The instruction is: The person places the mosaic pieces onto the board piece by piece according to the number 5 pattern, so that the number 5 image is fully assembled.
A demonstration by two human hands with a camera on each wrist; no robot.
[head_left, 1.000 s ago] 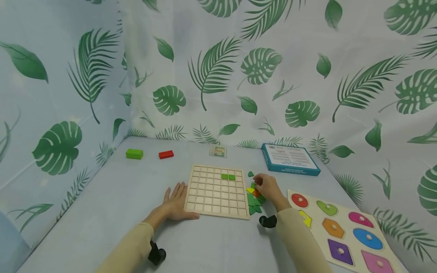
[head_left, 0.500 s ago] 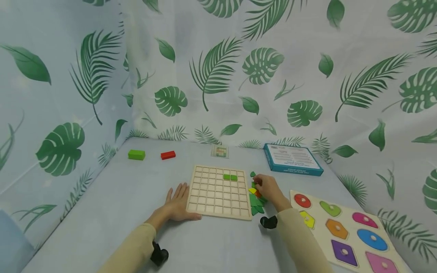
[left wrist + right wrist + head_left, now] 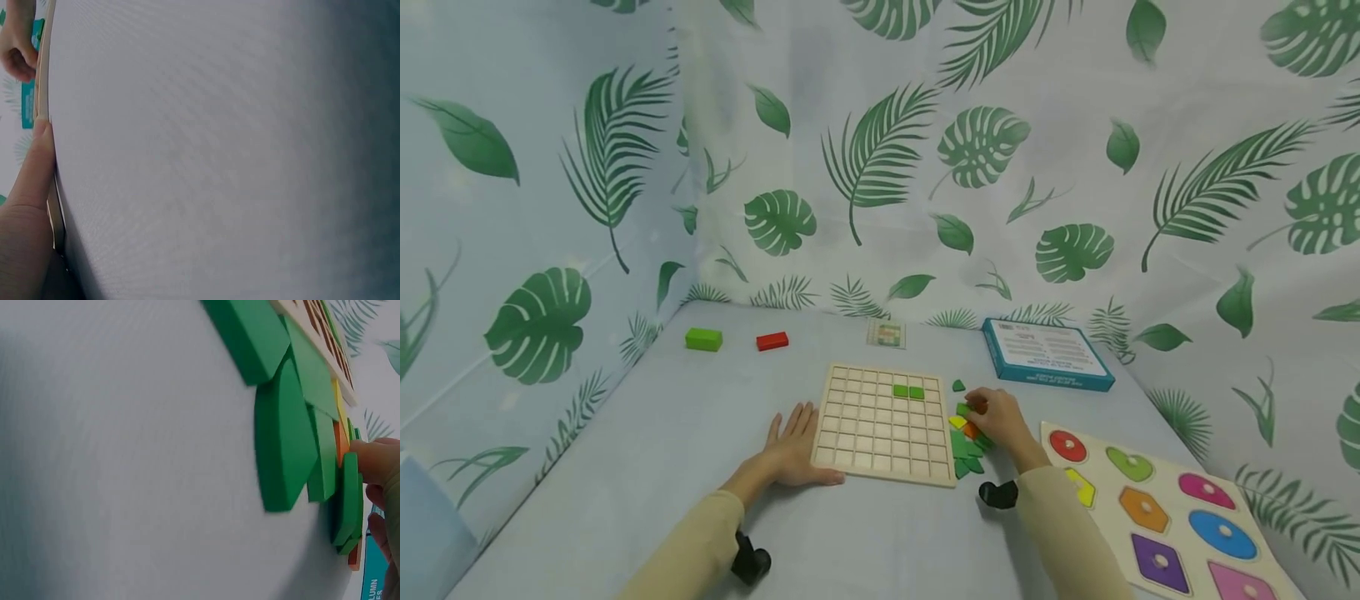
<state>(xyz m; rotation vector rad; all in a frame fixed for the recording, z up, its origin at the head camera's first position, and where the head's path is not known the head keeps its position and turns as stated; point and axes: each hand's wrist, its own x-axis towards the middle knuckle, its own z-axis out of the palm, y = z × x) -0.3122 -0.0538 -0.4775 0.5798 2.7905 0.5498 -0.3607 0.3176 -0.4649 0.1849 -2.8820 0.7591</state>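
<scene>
A square wooden grid board (image 3: 886, 425) lies on the table, with two bright green square pieces (image 3: 908, 392) side by side in its upper part. My left hand (image 3: 793, 450) rests flat at the board's lower left corner, fingers spread, its thumb (image 3: 37, 162) against the near edge. Along the right edge is a pile of green pieces (image 3: 966, 450) with a yellow piece (image 3: 958, 422) and an orange piece (image 3: 972, 431) among them. My right hand (image 3: 1000, 417) reaches into the pile's far end with bent fingers; whether they grip a piece is hidden.
A shape puzzle board with knobs (image 3: 1180, 475) lies right of my right forearm. Farther back are a blue box (image 3: 1048, 354), a small patterned card (image 3: 886, 333), a red block (image 3: 772, 341) and a green block (image 3: 703, 339). A lone green piece (image 3: 958, 386) sits beyond the pile.
My right hand has shifted slightly toward me over the pile, and pieces under its fingers have moved a little. My left hand stays at the board. The head view has turned slightly.
</scene>
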